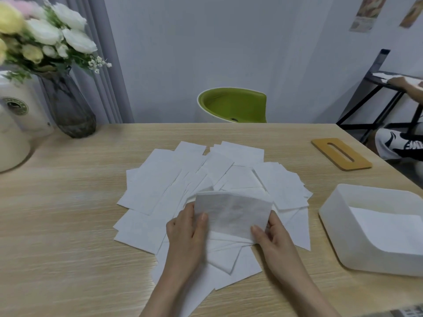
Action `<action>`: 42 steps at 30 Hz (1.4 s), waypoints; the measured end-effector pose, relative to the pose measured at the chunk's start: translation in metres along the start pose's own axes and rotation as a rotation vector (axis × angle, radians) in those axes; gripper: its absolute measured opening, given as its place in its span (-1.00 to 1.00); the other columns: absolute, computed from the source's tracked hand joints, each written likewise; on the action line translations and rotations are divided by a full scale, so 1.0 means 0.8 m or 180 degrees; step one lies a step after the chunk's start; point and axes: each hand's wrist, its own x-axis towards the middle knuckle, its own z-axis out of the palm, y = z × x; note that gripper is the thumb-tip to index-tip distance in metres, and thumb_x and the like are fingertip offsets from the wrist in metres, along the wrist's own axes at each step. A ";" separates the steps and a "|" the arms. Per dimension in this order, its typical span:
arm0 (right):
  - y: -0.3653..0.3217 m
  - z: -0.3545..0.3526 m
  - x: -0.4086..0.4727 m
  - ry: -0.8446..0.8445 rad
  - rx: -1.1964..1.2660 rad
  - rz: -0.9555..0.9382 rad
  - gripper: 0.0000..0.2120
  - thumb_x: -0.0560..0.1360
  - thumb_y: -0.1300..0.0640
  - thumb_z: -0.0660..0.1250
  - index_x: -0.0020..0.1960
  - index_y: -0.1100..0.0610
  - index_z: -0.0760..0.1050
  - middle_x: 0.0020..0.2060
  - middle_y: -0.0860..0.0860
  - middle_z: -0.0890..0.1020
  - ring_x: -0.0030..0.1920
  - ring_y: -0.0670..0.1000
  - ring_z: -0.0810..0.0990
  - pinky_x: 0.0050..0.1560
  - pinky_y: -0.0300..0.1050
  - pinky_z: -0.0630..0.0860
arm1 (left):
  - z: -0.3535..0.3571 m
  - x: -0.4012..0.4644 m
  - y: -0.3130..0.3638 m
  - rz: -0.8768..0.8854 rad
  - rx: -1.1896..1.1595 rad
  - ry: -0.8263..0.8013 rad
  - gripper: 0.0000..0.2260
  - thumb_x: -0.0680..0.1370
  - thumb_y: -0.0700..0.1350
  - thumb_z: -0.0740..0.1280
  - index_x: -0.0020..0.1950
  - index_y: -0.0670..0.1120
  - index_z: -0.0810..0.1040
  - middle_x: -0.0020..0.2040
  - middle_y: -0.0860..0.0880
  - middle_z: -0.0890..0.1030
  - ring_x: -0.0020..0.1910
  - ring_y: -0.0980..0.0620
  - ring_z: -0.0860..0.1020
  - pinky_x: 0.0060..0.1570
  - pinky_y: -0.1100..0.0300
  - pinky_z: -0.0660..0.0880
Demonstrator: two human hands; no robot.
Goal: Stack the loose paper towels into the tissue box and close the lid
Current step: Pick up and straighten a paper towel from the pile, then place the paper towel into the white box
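Several loose white paper towels (160, 179) lie spread in a fan over the middle of the wooden table (57, 225). Above the pile, both hands hold one folded towel (231, 213) lifted upright. My left hand (186, 227) pinches its left edge, thumb in front. My right hand (271, 234) pinches its lower right corner. The white open tissue box (357, 236) stands at the right with a towel (389, 229) lying flat inside. Its wooden lid (341, 154) with a slot lies flat on the table, behind the box.
A dark glass vase (68, 106) of white and yellow flowers and a cream appliance (16, 124) stand at the back left. A green chair (233, 106) sits behind the table. Another person's hand (400, 84) and shoe (400, 145) show at the far right by a black rack.
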 end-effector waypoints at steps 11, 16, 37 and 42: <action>-0.006 -0.019 0.000 0.0205 0.0899 0.0318 -0.82 0.54 0.26 0.31 0.09 0.06 0.52 -0.23 0.04 0.72 -0.16 -0.09 0.69 -0.25 -0.45 0.48 | -0.006 -0.005 0.003 -0.0511 -0.0733 0.0179 -0.83 0.43 0.01 0.27 -0.06 0.06 0.61 -0.25 0.02 0.64 -0.23 0.05 0.57 -0.17 0.20 0.48; -0.006 -0.023 -0.005 0.0315 0.1085 0.0419 -0.81 0.50 0.25 0.36 0.09 0.06 0.55 -0.27 0.11 0.71 -0.20 -0.07 0.69 -0.25 -0.43 0.48 | -0.007 -0.007 0.007 -0.0531 -0.0906 0.0214 -0.85 0.55 -0.18 0.36 -0.08 0.09 0.63 -0.39 0.16 0.55 -0.38 0.23 0.48 -0.32 0.43 0.39; -0.065 -0.198 -0.026 0.1580 -0.0494 -0.0578 -0.85 0.47 0.16 0.41 -0.10 -0.07 0.68 -0.19 -0.20 0.69 -0.24 -0.22 0.54 -0.28 -0.49 0.42 | 0.108 0.021 0.125 -0.0162 -0.1246 -0.0380 -0.84 0.48 -0.22 0.41 -0.09 0.03 0.69 -0.29 0.11 0.62 -0.41 0.17 0.44 -0.37 0.37 0.41; -0.047 -0.265 -0.031 0.1932 -0.0736 -0.0372 -0.83 0.46 0.18 0.42 -0.12 -0.09 0.67 -0.20 -0.09 0.67 -0.26 -0.21 0.51 -0.21 -0.32 0.44 | 0.180 0.024 0.145 -0.0153 -0.0862 -0.0912 -0.86 0.47 -0.17 0.43 -0.12 0.06 0.71 -0.16 0.23 0.69 -0.28 0.30 0.52 -0.16 0.29 0.43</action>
